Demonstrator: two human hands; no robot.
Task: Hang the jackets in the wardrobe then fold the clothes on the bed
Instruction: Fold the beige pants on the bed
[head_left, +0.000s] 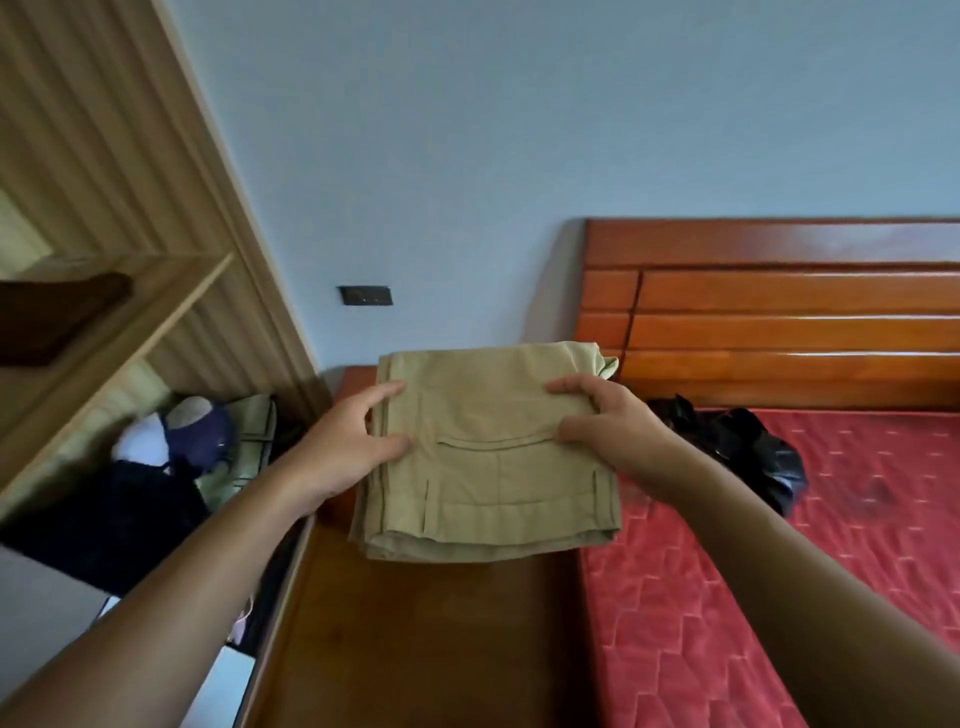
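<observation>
A pair of khaki trousers, folded into a thick square, lies on the brown wooden bedside ledge, its right edge overhanging the red mattress. My left hand grips the stack's left edge, thumb on top. My right hand grips the right edge, thumb and fingers curled over the top layer. The open wardrobe stands to the left with a wooden shelf and dark clothes heaped below.
A black plastic bag lies on the mattress just right of my right hand. The red-brown headboard runs along the wall. A dark wall socket sits above the ledge. A brown item lies on the wardrobe shelf.
</observation>
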